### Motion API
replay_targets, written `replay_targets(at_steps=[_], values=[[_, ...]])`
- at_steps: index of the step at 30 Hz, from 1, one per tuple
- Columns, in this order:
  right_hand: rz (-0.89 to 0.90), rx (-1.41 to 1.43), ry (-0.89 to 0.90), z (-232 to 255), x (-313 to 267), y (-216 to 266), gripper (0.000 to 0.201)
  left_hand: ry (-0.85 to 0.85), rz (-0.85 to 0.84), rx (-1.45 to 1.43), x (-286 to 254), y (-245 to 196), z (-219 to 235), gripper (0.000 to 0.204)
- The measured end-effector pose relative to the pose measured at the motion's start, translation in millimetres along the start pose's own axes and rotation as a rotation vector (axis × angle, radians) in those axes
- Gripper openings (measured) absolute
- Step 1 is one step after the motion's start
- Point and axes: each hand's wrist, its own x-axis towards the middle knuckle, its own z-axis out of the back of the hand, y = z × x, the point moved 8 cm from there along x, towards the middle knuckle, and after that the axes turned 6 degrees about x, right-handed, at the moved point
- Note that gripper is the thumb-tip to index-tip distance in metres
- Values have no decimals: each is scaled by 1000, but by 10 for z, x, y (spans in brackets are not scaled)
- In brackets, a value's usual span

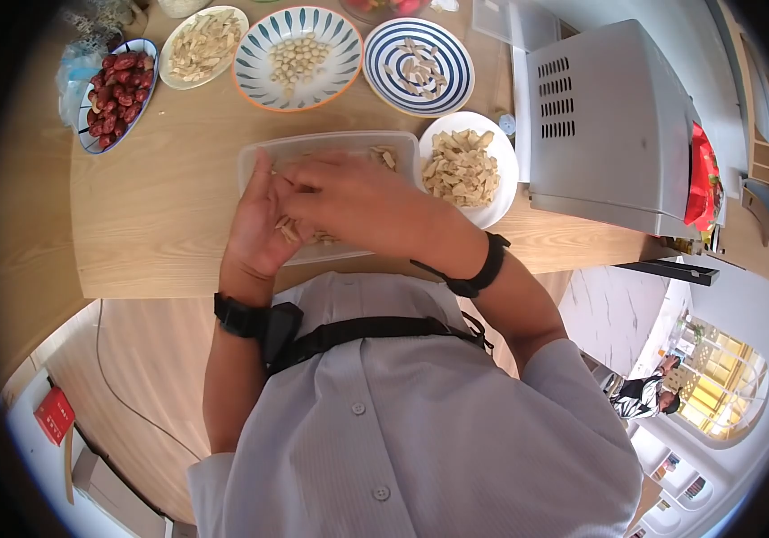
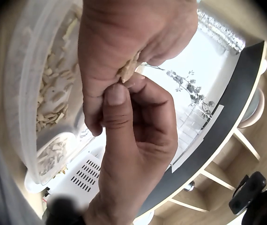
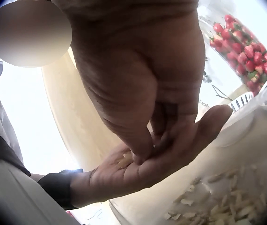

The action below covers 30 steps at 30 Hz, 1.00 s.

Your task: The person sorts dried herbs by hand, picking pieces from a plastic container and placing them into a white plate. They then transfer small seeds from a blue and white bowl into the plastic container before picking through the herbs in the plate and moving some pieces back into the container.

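My left hand is palm up over the clear plastic box, low and near my body. Several pale dried slices lie in its palm, and its thumb stretches out. From the right, my right hand reaches across the box, its fingertips down in the left palm. In the left wrist view, the right thumb and forefinger pinch at a pale slice against the left hand. Loose pale slices cover the box's bottom. A white plate heaped with thicker pale dried pieces stands just right of the box.
Along the back stand a blue-striped plate, a petal-patterned plate of pale kernels, a plate of pale slices and a dish of red dates. A grey vented appliance bounds the right; strawberries sit behind.
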Motion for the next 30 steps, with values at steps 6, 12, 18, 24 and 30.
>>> replay_targets(at_steps=[6, 12, 18, 24, 30], values=[[-71, -27, -16, 119, -58, -101, 23, -242, -20, 54, 11, -54, -258, 87], [-311, 402, -170, 464, -290, -516, 14, -40, -34, -1, 30, -45, -359, 86], [-526, 1045, -527, 814, -789, -1423, 9, -18, -38, 18, 34, -79, -481, 87], [-651, 930, -556, 1002, -927, -1993, 10, -61, -40, -4, 46, -81, -451, 86], [-617, 109, -492, 1221, -870, -2197, 11, -59, -27, 12, 58, -72, -448, 86]])
